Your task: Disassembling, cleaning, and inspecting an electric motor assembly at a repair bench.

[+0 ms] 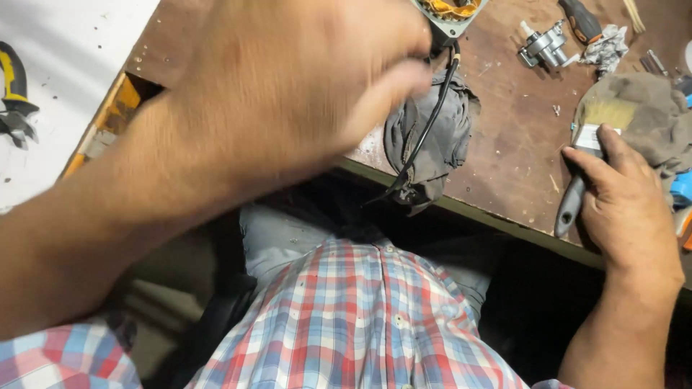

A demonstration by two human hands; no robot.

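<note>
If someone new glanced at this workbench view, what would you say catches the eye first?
The left hand fills the upper left, blurred, close to the camera over the brown workbench. At right, the right hand grips a paintbrush with a grey handle, beside a brownish cloth. A grey rag with a black cable hangs at the bench edge.

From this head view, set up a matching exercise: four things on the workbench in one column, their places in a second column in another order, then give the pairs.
Things:
1. paintbrush
2. grey rag
3. pliers
4. screwdriver

Places:
A. on the white surface at far left
B. draped over the bench's front edge, a black cable across it
C. under the right hand
D. at the top of the bench, beside a metal part

Pairs: 1-C, 2-B, 3-A, 4-D
</note>
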